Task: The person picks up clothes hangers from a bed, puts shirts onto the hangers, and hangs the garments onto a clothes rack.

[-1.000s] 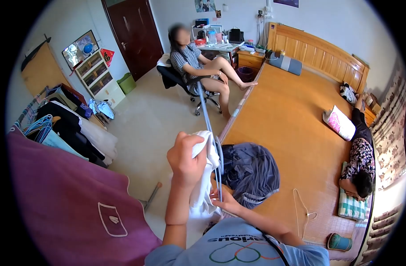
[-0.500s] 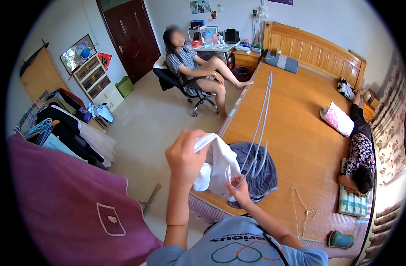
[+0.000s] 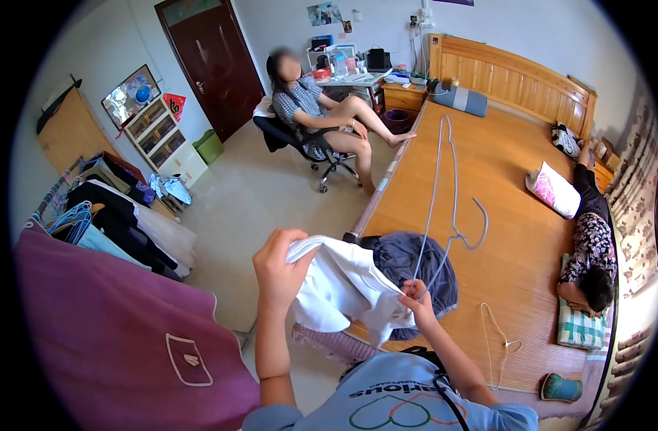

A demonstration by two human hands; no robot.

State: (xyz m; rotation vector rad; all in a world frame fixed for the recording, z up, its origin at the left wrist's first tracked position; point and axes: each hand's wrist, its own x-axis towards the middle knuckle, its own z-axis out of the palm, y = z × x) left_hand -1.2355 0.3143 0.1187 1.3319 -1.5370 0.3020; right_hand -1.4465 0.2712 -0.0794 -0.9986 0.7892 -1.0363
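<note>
My left hand (image 3: 277,267) pinches the upper edge of a white garment (image 3: 336,284), which hangs stretched between both hands above the bed's near edge. Its exact kind cannot be made out. My right hand (image 3: 417,302) is closed on a grey wire clothes hanger (image 3: 458,235) and touches the garment's right edge. The hanger points away over the bed, with its hook to the right. Behind the white garment, a dark grey garment (image 3: 438,269) lies crumpled on the bed, partly hidden.
On the mat-covered bed (image 3: 501,187) lie a pale yellow hanger (image 3: 497,343) and a green cylindrical cushion (image 3: 561,388). One person (image 3: 595,237) lies along the right edge; another (image 3: 307,108) sits in an office chair. Clothes hang on a rack (image 3: 113,215) left, near a purple cloth (image 3: 121,316).
The hanger has turned in my right hand, so its wires spread apart and its hook shows on the right. My left hand has moved slightly left and down, and the white garment is spread wider.
</note>
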